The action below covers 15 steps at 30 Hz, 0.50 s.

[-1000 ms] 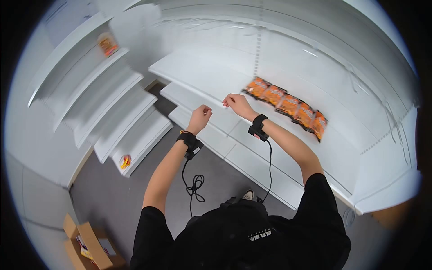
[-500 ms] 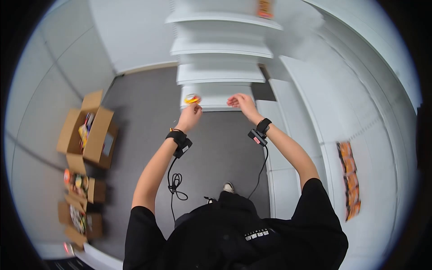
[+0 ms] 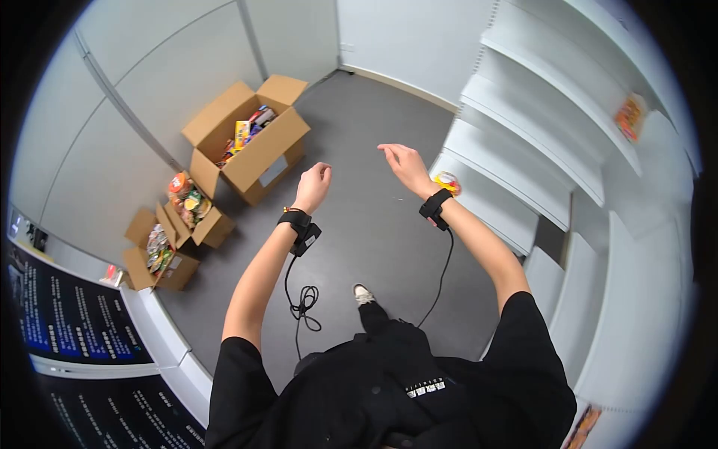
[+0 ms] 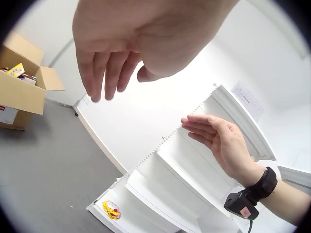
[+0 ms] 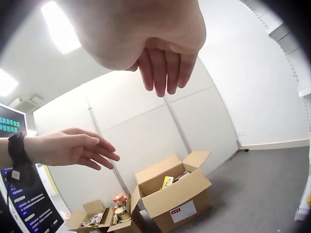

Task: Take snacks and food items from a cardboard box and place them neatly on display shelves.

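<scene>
Both hands hang in mid-air over the grey floor and hold nothing. My left hand [image 3: 313,187] has loosely bent fingers; in the left wrist view its fingers [image 4: 112,73] hang down with the thumb beside them. My right hand [image 3: 406,166] stretches its fingers forward, and the right wrist view shows them extended downward. Ahead and to the left stands a large open cardboard box [image 3: 258,161] with colourful packages [image 3: 243,135] inside. Nearest the right hand in the head view is a yellow and red package [image 3: 447,182] on the lowest shelf.
Two smaller open boxes, one with food packs [image 3: 193,206] and one with small packets [image 3: 158,247], stand by the left wall. White shelves [image 3: 523,142] line the right, with an orange package [image 3: 630,117] high up. Dark display panels [image 3: 71,307] stand at lower left. A looped cable [image 3: 305,303] hangs below.
The view has turned left, from the shelf with the row of orange bags to the cardboard boxes. Both hands stay raised and hold nothing throughout; the right fingers have straightened.
</scene>
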Motion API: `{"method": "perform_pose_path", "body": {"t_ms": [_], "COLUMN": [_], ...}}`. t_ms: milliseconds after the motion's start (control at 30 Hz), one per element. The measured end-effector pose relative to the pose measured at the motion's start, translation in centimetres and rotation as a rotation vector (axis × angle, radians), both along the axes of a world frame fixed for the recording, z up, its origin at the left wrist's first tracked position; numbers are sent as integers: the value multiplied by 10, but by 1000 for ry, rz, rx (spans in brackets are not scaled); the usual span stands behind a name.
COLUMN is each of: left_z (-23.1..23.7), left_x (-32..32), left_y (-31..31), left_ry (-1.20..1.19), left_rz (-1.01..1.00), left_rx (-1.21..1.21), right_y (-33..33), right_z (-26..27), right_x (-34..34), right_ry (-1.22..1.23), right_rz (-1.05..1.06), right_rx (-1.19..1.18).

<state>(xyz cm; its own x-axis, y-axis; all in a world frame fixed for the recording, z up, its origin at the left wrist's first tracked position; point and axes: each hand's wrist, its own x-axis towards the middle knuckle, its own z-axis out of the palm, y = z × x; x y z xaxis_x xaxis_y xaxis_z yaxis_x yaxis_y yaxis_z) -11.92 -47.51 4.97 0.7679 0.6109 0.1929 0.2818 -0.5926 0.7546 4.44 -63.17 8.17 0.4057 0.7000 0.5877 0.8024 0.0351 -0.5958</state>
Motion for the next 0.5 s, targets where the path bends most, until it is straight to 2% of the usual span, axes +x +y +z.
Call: {"method": "perform_pose_path", "body": {"t_ms": [33,67,167,233,333,433,500], "left_z": [-7,-13,1,0,-4,-7,-6], "left_x": [-3,-7,25,24,10,0,-6], "left_y": [-8,-14,74,103,126,158,178], "left_ry": [-17,-34,-76,-58,75,74,104], "left_rz": [61,121,241,299,378,496,519], "left_rx": [66,134,283,290,159,150,153], "right_y": [-3,-2,89,123,150,196,220], "right_z": [-16,-28,-21,-25,-27,-31,-35], "right_x": [0,3,54,66,74,84,87], "right_ry": [-71,-45,11,53,136,111,124], "right_rz": [4,15,66,96,134,165,191], "right_rx": [40,57,33,-71,-211,-255,-146]}}
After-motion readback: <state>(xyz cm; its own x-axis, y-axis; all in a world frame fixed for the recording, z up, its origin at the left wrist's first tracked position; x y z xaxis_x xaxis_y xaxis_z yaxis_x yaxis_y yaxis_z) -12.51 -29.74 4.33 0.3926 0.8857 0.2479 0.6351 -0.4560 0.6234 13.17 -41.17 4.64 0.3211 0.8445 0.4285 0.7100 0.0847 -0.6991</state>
